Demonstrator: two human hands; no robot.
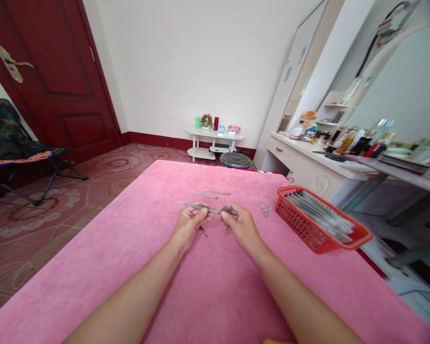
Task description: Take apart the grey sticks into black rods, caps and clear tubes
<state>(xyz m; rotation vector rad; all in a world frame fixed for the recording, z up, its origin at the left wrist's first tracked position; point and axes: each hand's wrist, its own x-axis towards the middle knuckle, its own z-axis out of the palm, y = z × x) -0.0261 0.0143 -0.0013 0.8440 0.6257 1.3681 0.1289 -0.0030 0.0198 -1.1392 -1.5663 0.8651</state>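
Pen [192,205] held level for steadiness: left grip [188,224] closed round its barrel, right grip [240,223] pinching its tip

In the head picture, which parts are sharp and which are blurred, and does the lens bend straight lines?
Head view: soft, even daylight, hardly any shadows; the centre is sharp, where the left hand and right hand hold a grey stick; the right edge smears the red basket and dresser; the wide lens tilts the door.
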